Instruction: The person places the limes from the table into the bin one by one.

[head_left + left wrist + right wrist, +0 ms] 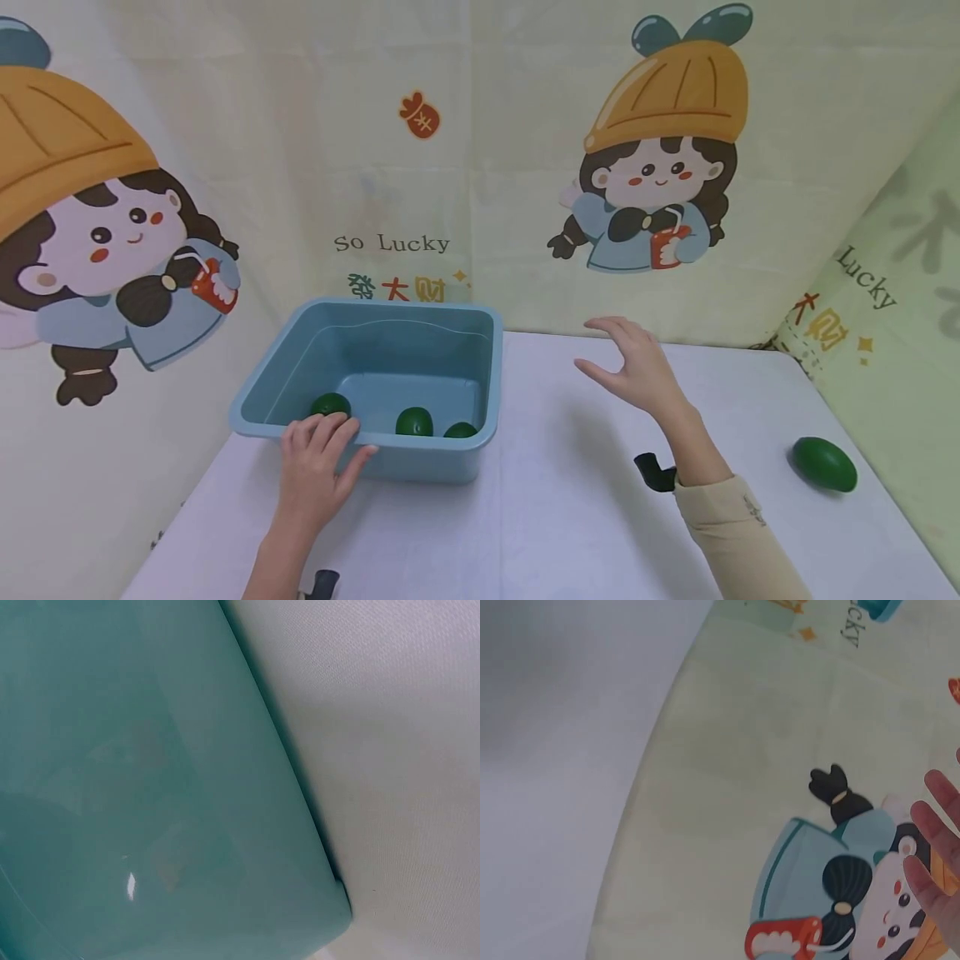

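Observation:
A blue plastic basin (420,460) stands on the left half of the table; its smooth outer wall (187,750) fills much of the left wrist view. My left hand (315,471) grips the near rim, fingers hooked over it and thumb on the outer side. Inside the basin lie a green oval fruit (330,404) behind my fingertips, a second green fruit (414,422) and a third (461,430), partly hidden by the rim. To the right of the basin, my right hand (633,367) hovers above the table with fingers spread apart, holding nothing.
Another smooth dark green oval fruit (823,464) lies on the white table (540,517) near its right edge. A printed cloth (517,167) with cartoon figures hangs behind the table and along its sides. Black straps show at both wrists.

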`<state>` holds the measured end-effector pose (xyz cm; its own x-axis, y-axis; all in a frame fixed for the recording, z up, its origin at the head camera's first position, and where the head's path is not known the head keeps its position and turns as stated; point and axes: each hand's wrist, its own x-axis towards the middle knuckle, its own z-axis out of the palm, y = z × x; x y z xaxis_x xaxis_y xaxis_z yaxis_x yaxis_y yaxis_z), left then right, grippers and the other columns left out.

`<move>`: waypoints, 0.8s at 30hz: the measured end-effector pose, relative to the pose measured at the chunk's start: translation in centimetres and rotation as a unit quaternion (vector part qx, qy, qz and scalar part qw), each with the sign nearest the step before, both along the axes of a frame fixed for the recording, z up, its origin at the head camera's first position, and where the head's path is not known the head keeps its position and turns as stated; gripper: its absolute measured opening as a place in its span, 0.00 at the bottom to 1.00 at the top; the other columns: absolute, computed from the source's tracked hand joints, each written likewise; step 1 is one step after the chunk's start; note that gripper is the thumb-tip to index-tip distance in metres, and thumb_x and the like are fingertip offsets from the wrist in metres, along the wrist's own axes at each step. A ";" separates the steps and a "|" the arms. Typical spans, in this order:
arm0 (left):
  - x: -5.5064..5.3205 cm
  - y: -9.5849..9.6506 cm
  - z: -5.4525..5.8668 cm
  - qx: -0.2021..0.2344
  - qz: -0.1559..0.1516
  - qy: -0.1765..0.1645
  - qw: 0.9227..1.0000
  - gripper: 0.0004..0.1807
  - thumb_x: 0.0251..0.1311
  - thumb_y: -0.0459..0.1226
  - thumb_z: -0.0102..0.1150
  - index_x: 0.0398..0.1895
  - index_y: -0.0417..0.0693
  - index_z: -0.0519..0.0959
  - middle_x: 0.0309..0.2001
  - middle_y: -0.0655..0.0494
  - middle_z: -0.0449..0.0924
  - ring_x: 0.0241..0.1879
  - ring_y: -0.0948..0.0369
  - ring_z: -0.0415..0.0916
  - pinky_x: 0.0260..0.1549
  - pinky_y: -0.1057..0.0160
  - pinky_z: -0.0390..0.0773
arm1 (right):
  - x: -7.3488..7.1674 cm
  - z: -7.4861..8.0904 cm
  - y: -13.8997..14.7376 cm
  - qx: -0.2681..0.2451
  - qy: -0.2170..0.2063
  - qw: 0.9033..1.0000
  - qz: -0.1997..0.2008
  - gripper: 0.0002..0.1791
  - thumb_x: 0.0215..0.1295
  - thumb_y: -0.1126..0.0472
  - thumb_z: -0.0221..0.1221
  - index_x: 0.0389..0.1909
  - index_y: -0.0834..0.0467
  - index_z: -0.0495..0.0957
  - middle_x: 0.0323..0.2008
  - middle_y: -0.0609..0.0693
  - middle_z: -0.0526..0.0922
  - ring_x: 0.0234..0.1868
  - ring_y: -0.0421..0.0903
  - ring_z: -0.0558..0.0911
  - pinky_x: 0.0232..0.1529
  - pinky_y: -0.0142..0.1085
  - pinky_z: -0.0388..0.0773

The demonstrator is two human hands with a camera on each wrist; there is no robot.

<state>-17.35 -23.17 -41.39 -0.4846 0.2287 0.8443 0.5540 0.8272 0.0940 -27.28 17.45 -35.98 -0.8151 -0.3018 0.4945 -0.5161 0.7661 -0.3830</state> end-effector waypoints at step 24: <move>0.1 0.1 -0.1 0.006 -0.002 -0.007 1.000 0.28 0.64 0.56 0.43 0.34 0.39 0.76 0.36 0.44 0.74 0.38 0.46 0.64 0.38 0.46 0.57 | 2.4 -1.6 7.6 -0.004 -0.015 0.993 -0.119 0.32 0.52 0.50 0.65 0.56 0.60 0.68 0.54 0.61 0.71 0.56 0.61 0.67 0.51 0.63 0.56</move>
<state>-17.27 -23.09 -41.46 -0.4951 0.2203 0.8405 0.5553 0.8242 0.1110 -24.92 25.05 -37.57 -0.8775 -0.0956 0.4700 -0.3093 0.8617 -0.4022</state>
